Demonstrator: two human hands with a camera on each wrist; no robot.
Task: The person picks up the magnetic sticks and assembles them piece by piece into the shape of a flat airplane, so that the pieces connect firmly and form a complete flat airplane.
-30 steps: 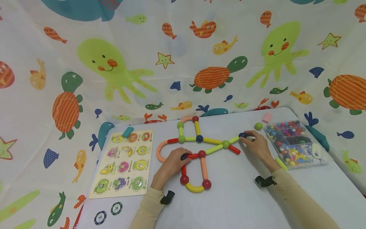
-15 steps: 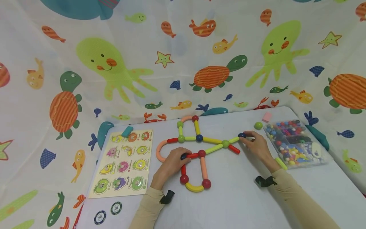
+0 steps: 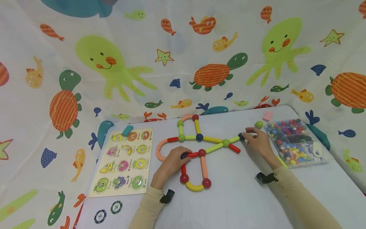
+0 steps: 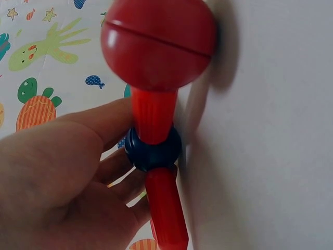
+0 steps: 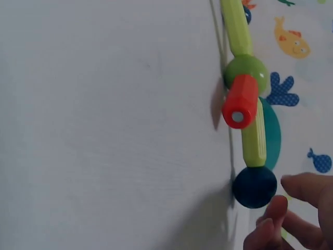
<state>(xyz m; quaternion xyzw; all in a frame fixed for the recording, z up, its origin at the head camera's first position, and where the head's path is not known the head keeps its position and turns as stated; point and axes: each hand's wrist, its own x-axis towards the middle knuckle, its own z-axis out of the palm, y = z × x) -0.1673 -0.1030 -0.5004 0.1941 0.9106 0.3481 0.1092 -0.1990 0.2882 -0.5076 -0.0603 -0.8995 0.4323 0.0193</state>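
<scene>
Out in the middle of the table (image 3: 228,197), the rod-and-ball figure (image 3: 200,149) is lying flat, and the left hand (image 3: 171,163) is pinching its dark blue ball (image 4: 152,148) while the right hand (image 3: 257,141), fingers loose, is only touching the end ball (image 5: 254,187), so steadying both ends gently seems wise.

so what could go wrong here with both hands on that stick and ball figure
1. The right hand works at the dark blue ball capping a lime stick; a sideways nudge could pop that ball off or swing the arm out of line.
2. The left hand holds another blue ball joining two red sticks; pulling there may break the lower loop.
3. The loose green ball beside the bead box might roll if bumped.
</scene>
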